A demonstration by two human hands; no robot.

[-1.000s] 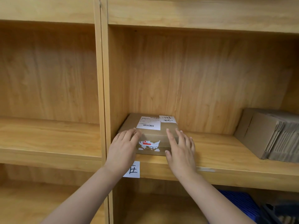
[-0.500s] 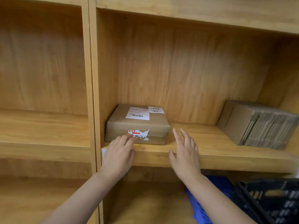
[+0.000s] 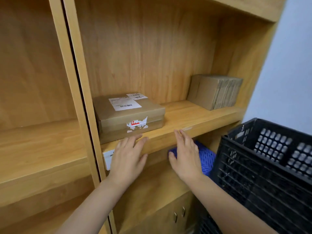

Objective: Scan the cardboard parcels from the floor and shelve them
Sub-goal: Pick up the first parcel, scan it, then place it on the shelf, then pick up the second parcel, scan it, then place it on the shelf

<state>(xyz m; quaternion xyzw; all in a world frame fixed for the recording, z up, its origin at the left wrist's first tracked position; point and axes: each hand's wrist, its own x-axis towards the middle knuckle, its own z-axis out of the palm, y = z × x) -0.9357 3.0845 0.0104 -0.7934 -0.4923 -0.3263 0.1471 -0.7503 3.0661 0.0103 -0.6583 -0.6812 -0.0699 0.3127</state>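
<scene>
Left hand [image 3: 127, 157]: mine, fingers straight and spread, holding nothing, at the shelf [image 3: 194, 115] edge, centre frame.
Right hand [image 3: 186, 156]: mine, fingers flat and relaxed, holding nothing.
Parcel [image 3: 128, 114]: on the shelf, against its left wall, labels up.
Crate [image 3: 263, 166]: black, lower right.

Cardboard parcel [image 3: 129, 115] sits on the shelf [image 3: 194, 119]; both hands hover empty before it.

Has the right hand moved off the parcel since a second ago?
Yes. The right hand has drawn back toward the person: earlier its fingers lay on the parcel; now it hangs open in front of the shelf edge, clear of the parcel.
</scene>
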